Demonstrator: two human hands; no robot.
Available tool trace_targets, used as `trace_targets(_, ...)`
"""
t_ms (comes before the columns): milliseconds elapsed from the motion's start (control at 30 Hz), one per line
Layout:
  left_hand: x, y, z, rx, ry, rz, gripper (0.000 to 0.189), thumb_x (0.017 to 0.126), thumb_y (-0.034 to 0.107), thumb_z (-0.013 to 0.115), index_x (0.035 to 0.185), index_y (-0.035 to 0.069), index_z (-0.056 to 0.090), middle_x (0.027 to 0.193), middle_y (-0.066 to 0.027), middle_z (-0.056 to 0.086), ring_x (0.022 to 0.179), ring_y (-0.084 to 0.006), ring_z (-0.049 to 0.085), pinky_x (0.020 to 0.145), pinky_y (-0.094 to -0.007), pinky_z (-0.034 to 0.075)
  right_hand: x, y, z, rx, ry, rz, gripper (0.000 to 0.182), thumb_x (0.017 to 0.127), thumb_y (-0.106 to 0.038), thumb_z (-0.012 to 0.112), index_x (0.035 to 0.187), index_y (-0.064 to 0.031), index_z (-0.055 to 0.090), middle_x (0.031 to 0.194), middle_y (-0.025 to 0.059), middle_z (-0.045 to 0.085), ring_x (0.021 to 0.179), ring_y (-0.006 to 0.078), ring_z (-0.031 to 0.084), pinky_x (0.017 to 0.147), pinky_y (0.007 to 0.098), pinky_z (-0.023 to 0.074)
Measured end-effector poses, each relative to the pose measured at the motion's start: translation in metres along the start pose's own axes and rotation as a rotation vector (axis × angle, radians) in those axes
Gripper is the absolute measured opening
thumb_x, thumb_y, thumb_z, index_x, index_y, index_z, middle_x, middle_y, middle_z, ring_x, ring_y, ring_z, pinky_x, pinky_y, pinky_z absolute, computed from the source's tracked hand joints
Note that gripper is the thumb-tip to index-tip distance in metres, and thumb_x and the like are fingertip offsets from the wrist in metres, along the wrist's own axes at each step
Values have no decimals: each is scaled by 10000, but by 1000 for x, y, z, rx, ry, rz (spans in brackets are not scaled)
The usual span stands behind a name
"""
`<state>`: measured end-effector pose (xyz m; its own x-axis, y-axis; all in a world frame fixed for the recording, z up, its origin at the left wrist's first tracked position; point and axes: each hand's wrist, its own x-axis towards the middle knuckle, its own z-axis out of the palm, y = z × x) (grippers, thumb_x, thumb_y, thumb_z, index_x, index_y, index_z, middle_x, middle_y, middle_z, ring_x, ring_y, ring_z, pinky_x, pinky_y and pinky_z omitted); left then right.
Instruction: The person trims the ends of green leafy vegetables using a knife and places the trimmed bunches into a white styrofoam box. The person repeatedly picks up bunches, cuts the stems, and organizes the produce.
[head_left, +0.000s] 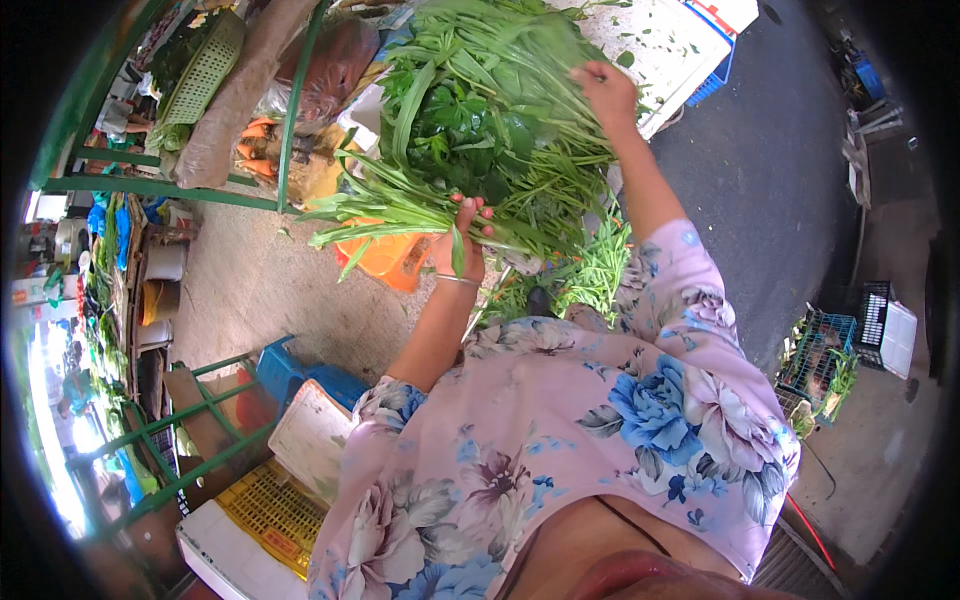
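Note:
My left hand (461, 244), with a bangle at the wrist, grips a bunch of long-leaved greens (397, 206). The leaves fan out to the left and the stems run right, over the near edge of a large heap of leafy greens (480, 127). At the heap's upper right, my right hand (609, 94) has its fingers curled around the ends of some stalks (551, 56), which are blurred by motion. Darker, broad leaves (469, 120) lie in the middle of the heap. More cut greens (589, 274) lie below, near my feet.
A white board (652, 45) with leaf scraps borders the heap, above a blue crate (709, 82). An orange plastic stool (390, 255) stands below my left hand. Carrots (259, 146) lie behind a green metal frame (296, 112). A yellow crate (277, 517) is at lower left.

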<state>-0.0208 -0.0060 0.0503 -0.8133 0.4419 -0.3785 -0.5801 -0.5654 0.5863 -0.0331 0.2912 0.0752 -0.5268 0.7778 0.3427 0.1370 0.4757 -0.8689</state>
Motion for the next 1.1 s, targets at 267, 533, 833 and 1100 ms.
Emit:
trace_targets(267,7,-13,11,38,-12,-27,175,763,54,651,870,106,522,808,-71,585,679,-185,570,485,-260,425,-64,-13,-114,341,67,368,283,740,-188,696,934,-6,599,763,22,614,565,86,572,407,203,341)
trace_targets(533,9,-23,22,47,-71,-76,213,753,35,652,893,102,506,812,-68,596,685,-193,579,478,-270,436,-105,-2,-130,607,20,559,187,771,-157,663,906,-63,573,737,2,588,574,79,561,404,201,332)
trace_targets(833,-8,-33,62,311,-154,-90,249,747,62,665,934,91,502,862,-84,615,680,-166,585,500,-271,440,-138,-23,-100,507,-248,616,251,700,-192,736,843,-64,576,706,3,610,529,47,492,418,186,321)
trace_targets(1100,0,-64,71,229,-344,-87,211,697,65,710,841,72,556,732,-19,592,586,-128,561,460,-238,419,-175,-40,-86,388,-404,653,204,696,-184,733,809,-55,623,647,-24,560,529,49,481,433,187,324)
